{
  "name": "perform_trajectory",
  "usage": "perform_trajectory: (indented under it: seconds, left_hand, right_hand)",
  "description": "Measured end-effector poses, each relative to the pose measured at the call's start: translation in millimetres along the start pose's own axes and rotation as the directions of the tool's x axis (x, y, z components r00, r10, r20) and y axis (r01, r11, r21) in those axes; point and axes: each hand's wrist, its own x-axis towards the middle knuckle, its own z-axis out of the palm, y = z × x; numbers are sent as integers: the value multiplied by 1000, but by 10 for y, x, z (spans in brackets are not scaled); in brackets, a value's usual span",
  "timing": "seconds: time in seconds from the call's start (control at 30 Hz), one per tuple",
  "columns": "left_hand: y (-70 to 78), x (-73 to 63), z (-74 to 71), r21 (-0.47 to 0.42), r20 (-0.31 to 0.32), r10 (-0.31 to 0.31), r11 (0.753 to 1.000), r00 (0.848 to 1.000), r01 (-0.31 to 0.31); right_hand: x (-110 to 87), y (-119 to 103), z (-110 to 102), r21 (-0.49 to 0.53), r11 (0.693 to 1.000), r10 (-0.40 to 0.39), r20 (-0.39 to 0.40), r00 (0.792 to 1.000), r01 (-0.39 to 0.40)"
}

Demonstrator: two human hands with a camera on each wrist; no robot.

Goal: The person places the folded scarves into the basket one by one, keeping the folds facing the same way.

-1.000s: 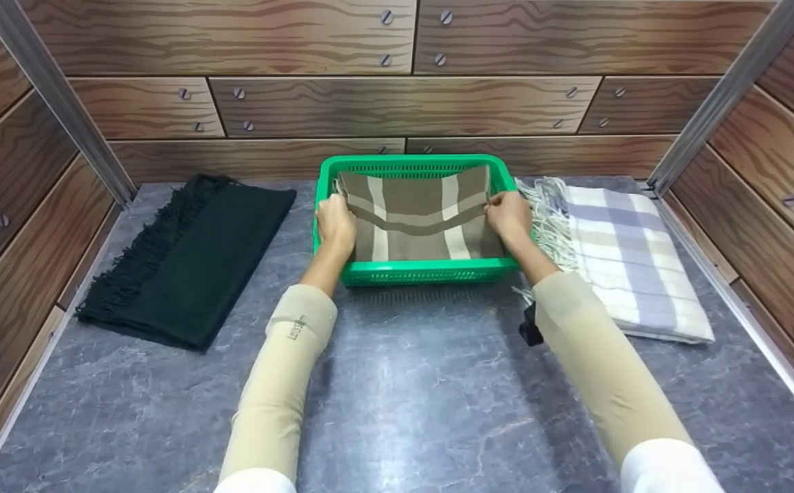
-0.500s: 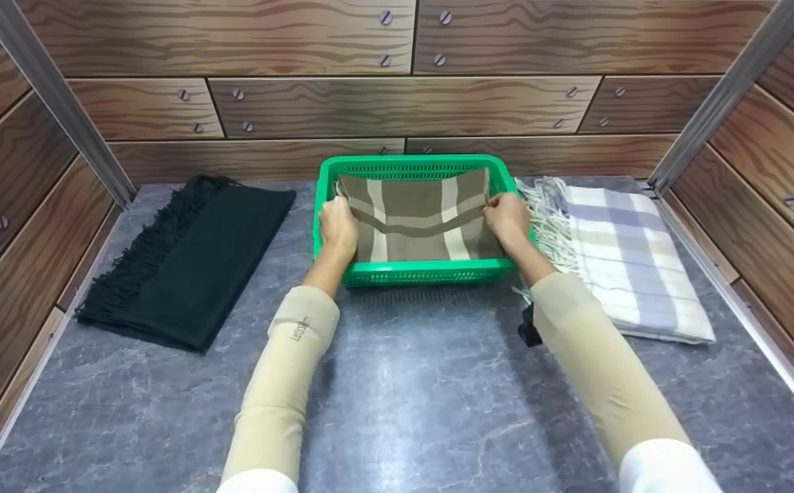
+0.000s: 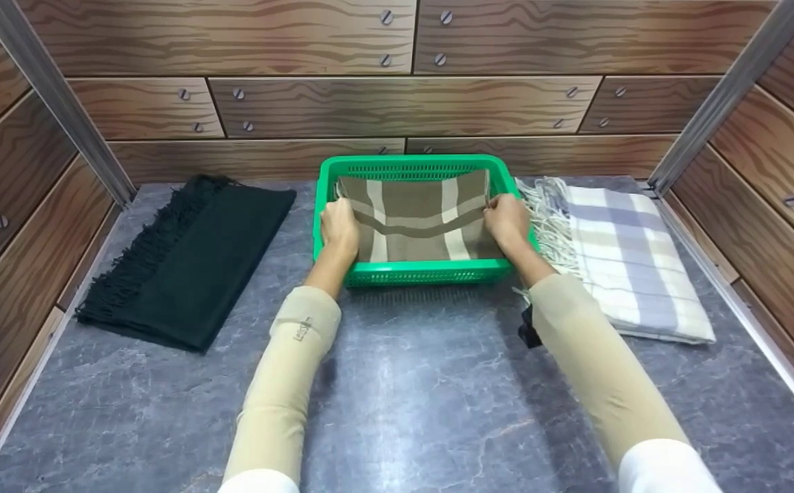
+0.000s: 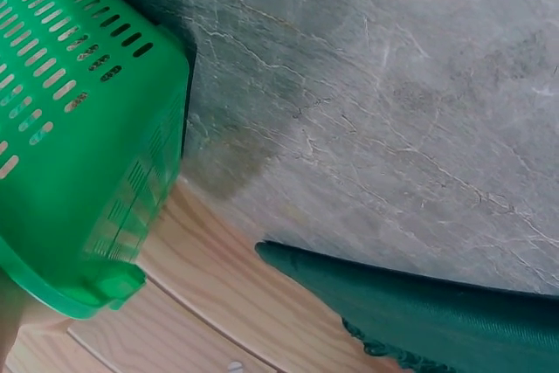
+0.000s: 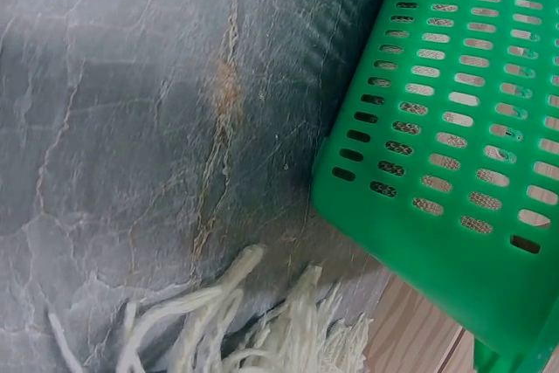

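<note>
A folded brown scarf (image 3: 412,198) with cream stripes lies inside the green plastic basket (image 3: 431,266), its middle sagging between the two hands. My left hand (image 3: 339,226) pinches the scarf's left edge with curled fingers, just inside the basket's left rim. On the opposite side, my right hand (image 3: 508,222) pinches the right edge. Both hands partly hide the basket's side rims. The left wrist view has the slotted basket wall (image 4: 79,155) at its left, with a sliver of hand below the rim. In the right wrist view the basket's slotted side (image 5: 454,146) fills the right part.
A dark green fringed scarf (image 3: 212,267) lies folded on the grey marbled table (image 3: 397,383) left of the basket. To the right is a folded white and lavender checked scarf (image 3: 636,260), its fringe close to the basket. Wood-patterned walls (image 3: 404,106) enclose three sides.
The scarf's far edge has dropped slightly inside the basket. Both hands have shifted a little toward the body, still holding its edges. The basket and the other scarves stay in place.
</note>
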Motion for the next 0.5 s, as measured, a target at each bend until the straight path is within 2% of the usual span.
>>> perform_trajectory:
  seconds: [0.5]
  left_hand:
    - [13, 16, 17, 41, 17, -5, 999, 1000, 4]
  right_hand:
    - [3, 2, 19, -26, 1000, -16, -33, 999, 15]
